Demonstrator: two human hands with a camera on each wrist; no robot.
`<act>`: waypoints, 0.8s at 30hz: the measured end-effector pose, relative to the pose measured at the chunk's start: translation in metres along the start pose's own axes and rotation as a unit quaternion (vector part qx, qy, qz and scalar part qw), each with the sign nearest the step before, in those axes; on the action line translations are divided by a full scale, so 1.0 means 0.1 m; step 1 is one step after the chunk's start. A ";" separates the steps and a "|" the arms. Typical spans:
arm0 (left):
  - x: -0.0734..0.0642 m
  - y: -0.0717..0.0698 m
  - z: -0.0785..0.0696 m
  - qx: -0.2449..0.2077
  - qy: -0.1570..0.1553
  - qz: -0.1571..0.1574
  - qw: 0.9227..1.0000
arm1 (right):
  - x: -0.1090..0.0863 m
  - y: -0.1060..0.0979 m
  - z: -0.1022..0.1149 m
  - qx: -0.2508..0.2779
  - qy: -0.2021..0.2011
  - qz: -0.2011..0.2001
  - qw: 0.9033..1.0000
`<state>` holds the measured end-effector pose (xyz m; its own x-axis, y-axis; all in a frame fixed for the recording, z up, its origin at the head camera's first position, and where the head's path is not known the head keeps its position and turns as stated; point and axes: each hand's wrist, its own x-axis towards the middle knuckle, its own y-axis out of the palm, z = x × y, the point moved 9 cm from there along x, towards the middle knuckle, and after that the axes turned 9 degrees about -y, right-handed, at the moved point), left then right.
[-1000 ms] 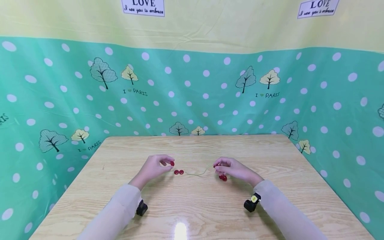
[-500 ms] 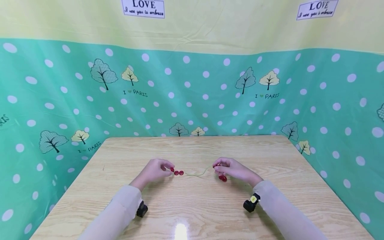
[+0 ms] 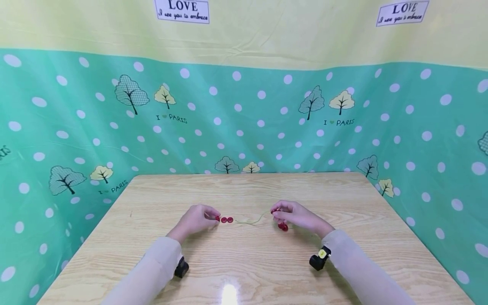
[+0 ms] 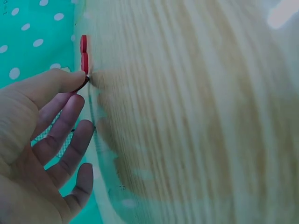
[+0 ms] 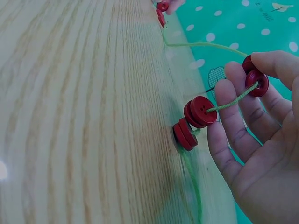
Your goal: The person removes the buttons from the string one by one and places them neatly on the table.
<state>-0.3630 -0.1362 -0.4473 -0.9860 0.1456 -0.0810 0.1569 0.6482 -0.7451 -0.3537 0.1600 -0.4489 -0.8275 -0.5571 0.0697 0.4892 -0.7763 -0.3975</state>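
Note:
My left hand (image 3: 196,220) pinches a red button (image 3: 217,219) between thumb and fingertips, down at the tabletop. Right beside it, two more red buttons (image 3: 227,220) lie in a row. In the left wrist view the pinched button (image 4: 83,85) looks dark, half hidden by the thumb. My right hand (image 3: 295,216) pinches red buttons (image 5: 257,83) threaded on a green string (image 5: 201,44). Below those fingers, further strung buttons (image 5: 203,111) hang in small stacks, the lowest (image 5: 185,134) close over the table. From the right fingers the string runs left, toward the two lying buttons.
The pale wooden table (image 3: 244,262) stretches under both hands. Behind it and at its sides hangs a green, dotted curtain (image 3: 259,114) with printed trees. Black wrist cameras sit at the left cuff (image 3: 181,267) and the right cuff (image 3: 318,260).
My left hand has come down with its button, from above the table to the left end of the button row. The right hand has stayed nearly still.

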 end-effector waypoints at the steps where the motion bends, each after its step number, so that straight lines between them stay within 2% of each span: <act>1: 0.00 0.00 0.01 0.003 -0.001 -0.001 1.000 | 0.00 0.00 0.00 0.000 -0.001 0.000 1.000; 10: -0.01 0.01 0.03 0.029 -0.008 -0.006 1.000 | 0.00 0.02 0.03 -0.004 -0.004 0.003 1.000; 24: 0.01 0.03 0.05 0.015 -0.017 -0.008 1.000 | -0.01 0.01 0.01 -0.008 -0.004 0.004 1.000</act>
<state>-0.3633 -0.1377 -0.4530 -0.9897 0.1095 -0.0919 0.1406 0.6280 -0.7654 -0.3520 0.1592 -0.4486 -0.8214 -0.5654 0.0745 0.4909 -0.7675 -0.4123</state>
